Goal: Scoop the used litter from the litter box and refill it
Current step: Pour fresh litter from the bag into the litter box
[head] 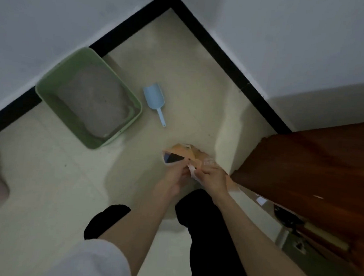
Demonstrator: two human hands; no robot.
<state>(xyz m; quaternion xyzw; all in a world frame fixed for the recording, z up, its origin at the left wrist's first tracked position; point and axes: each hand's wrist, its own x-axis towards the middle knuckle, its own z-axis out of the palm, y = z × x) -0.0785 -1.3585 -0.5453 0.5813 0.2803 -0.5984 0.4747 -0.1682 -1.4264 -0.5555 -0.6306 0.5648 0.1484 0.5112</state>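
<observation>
**Both hands at the mouth of the litter bag, box and scoop waiting**

- Litter bag (183,155): orange, standing on the floor at about 6 o'clock from the scoop, just beside the brown wooden door (313,170). Top looks crumpled and partly open; picture is soft, so the opening itself can't be made out.
- Left hand (176,175): fingers curled, pinching the bag's top edge. Right hand (211,176): likewise clenched on a pale strip or flap of the bag.
- Litter box (89,96): green tray at 10 o'clock from the hands, against the black skirting, grey litter inside.
- Scoop (154,99): pale blue, lying on the tiles at 3 o'clock of the box, handle pointing towards the person. Nobody touching it.

Handling, my judgement: the bag is soft-sided and probably heavy with loose grain; it will slump and shift when tilted. Best held with one hand at the top corner and the other under the base. The scoop is light, stiff plastic; take it by the thin handle.
</observation>
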